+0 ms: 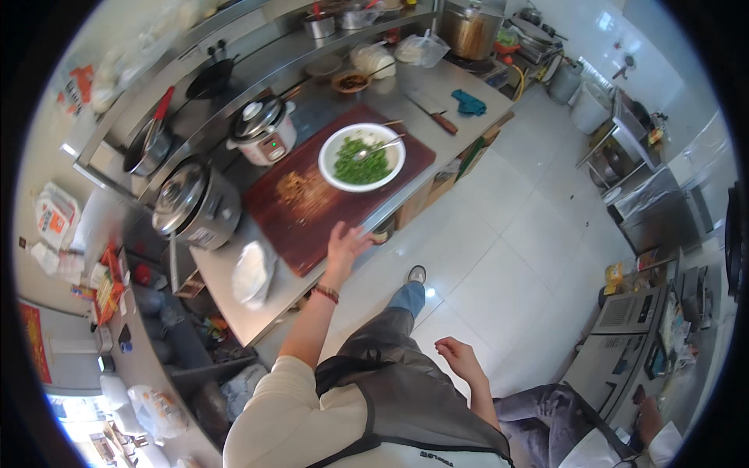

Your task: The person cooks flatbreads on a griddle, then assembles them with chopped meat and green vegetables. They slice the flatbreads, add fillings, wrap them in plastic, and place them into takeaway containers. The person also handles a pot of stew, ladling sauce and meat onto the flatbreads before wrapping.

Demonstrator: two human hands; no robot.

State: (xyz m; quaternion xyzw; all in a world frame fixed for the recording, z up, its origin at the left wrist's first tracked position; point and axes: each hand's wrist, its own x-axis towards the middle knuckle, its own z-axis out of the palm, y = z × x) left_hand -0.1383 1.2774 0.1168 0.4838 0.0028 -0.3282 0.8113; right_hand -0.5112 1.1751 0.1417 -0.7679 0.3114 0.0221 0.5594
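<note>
My left hand (345, 248) reaches forward near the front edge of a dark red-brown cutting board (363, 219), its fingers apart and holding nothing. My right hand (459, 355) hangs over the floor, loosely curled; whether anything lies inside it is hidden. On the board stands a white bowl (325, 169) with chopped green herbs (358, 167), a metal spoon (366, 153) and what looks like a chopstick or thin handle. Beside the bowl, brown chopped bits (294, 188) are spread on the board. A knife with a wooden handle (445, 123) and a teal cloth (468, 103) lie farther back on the steel table.
Left of the board are a rice cooker (272, 146), a larger lidded cooker (216, 216) and a white bag (254, 275). A steel shelf (269, 55) runs above the table. Another person's leg (544, 415) is at lower right, near a low cabinet (608, 351).
</note>
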